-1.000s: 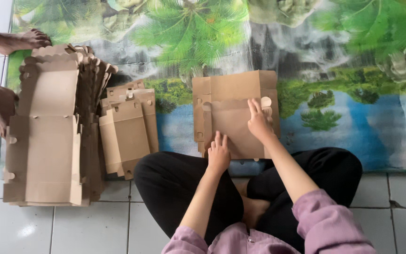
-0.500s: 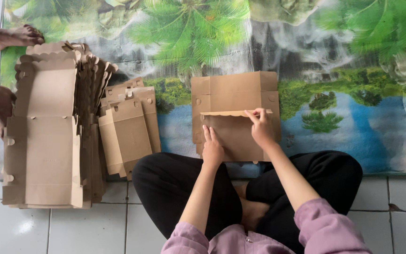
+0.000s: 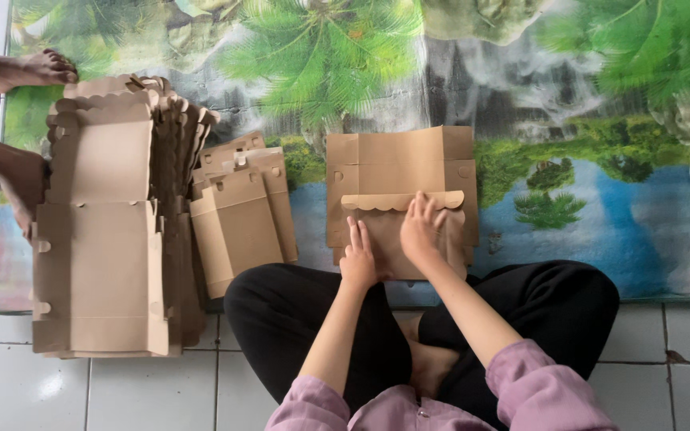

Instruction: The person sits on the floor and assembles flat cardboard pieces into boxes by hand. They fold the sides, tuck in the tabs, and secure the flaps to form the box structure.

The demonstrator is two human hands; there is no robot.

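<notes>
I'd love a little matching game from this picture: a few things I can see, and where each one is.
Things:
1. left hand
2. right hand
3. tall stack of flat cardboard blanks
4. small pile of folded cardboard

Places:
A. far left, partly on the white tiles
B. pressing the scalloped flap of the cardboard piece
C. flat on the lower left part of that cardboard piece
D. between the tall stack and the person's knee

Pairs: 1-C, 2-B, 3-A, 4-D
</notes>
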